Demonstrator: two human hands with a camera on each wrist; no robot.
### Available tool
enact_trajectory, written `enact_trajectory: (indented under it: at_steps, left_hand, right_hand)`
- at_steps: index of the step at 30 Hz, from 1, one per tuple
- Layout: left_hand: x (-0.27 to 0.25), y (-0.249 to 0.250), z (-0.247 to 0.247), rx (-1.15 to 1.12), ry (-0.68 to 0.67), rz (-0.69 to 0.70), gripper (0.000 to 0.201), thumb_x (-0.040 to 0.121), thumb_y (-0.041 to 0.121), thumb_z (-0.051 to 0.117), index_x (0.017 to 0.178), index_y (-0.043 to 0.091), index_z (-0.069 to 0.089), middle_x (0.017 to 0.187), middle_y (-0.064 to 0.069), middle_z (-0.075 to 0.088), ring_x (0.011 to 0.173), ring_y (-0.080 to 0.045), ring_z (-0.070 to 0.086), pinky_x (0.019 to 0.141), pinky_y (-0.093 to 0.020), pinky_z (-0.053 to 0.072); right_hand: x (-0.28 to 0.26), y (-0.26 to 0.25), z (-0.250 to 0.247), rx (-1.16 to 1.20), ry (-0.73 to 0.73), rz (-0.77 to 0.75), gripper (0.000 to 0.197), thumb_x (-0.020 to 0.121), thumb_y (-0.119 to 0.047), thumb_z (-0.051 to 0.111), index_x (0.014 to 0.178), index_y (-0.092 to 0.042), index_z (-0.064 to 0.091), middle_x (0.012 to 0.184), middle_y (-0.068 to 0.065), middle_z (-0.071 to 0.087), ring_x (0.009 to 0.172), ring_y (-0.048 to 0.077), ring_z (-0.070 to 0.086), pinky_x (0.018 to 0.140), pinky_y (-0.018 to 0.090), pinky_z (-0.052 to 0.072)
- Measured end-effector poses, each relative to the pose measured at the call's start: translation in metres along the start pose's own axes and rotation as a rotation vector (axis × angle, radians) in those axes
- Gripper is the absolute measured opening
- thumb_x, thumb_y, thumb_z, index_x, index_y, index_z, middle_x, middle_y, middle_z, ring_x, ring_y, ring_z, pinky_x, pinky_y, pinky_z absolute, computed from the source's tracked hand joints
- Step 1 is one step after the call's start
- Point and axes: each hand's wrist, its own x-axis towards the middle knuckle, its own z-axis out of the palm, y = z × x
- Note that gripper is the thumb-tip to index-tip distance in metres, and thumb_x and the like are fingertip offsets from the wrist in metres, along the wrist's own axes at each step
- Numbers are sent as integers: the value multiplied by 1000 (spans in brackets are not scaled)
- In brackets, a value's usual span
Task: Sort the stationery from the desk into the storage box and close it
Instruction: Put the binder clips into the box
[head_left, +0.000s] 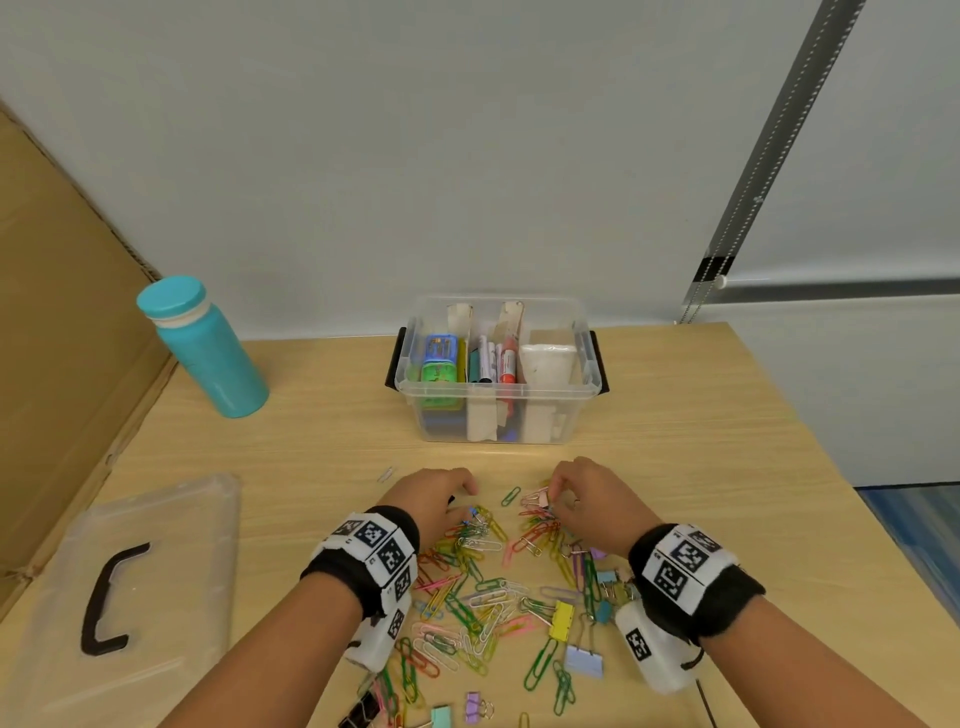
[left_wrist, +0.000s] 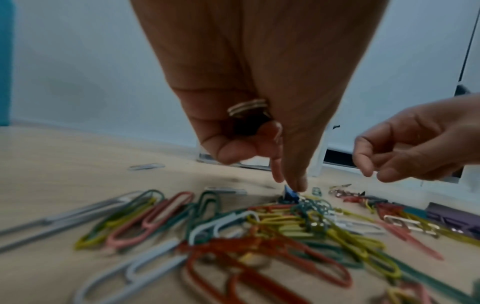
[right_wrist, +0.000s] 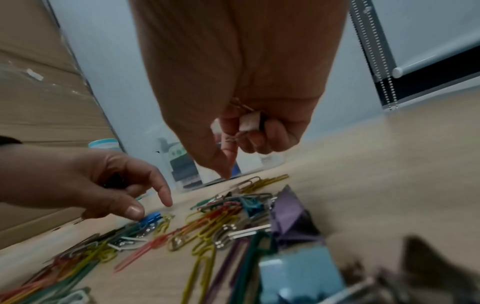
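Observation:
Coloured paper clips (head_left: 483, 587) and binder clips (head_left: 563, 618) lie scattered on the desk in front of the open clear storage box (head_left: 498, 415). My left hand (head_left: 467, 512) keeps a dark binder clip (left_wrist: 249, 123) tucked in its curled fingers, while thumb and forefinger touch a small blue binder clip (left_wrist: 289, 194) at the pile's far edge. My right hand (head_left: 553, 496) holds pale pink binder clips (right_wrist: 249, 121) in its curled fingers; its forefinger points down over the clips (right_wrist: 233, 209).
The box's clear lid (head_left: 130, 597) with a black handle lies at the left. A teal bottle (head_left: 208, 348) stands back left beside a cardboard sheet (head_left: 52, 312). The box holds markers and small cases between paper dividers. The desk edge runs along the right.

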Motion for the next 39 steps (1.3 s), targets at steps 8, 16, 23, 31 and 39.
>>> enact_trajectory:
  at_steps: [8, 16, 23, 31, 39]
  left_hand:
    - [-1, 2, 4, 71, -10, -3, 28, 90, 30, 60, 116, 24, 57, 106, -3, 64, 93, -19, 57, 75, -25, 40]
    - [-1, 1, 6, 171, 15, 50, 30, 92, 34, 56, 120, 22, 56, 117, 0, 62, 103, -21, 58, 84, -31, 45]
    - [-3, -6, 1, 89, 82, 45, 32, 92, 38, 53, 120, 24, 58, 108, 1, 65, 90, -16, 59, 78, -26, 46]
    - [-11, -9, -6, -42, 225, 37, 25, 94, 36, 51, 116, 27, 56, 62, 12, 45, 56, -3, 42, 53, -14, 29]
    - [-18, -14, -2, -73, 215, 18, 17, 96, 35, 44, 110, 26, 48, 56, 7, 45, 53, -13, 43, 75, -34, 44]
  right_hand:
    - [17, -1, 9, -265, -108, -41, 22, 93, -26, 51, 115, -24, 54, 107, 0, 51, 89, 22, 56, 72, 29, 42]
    - [15, -5, 14, -494, -27, -130, 29, 98, -24, 37, 115, -15, 58, 112, 5, 53, 91, 31, 61, 66, 33, 42]
    - [0, -15, -27, -148, 1, -76, 19, 93, -26, 47, 92, -16, 63, 87, 0, 64, 76, 18, 61, 64, 25, 46]
    - [54, -50, -125, 38, 374, -74, 16, 91, -17, 50, 88, -9, 63, 78, 2, 62, 73, 18, 57, 61, 24, 44]
    - [134, -58, -127, -201, 121, 64, 42, 96, -21, 46, 133, -4, 50, 136, 14, 52, 124, 29, 49, 102, 35, 39]
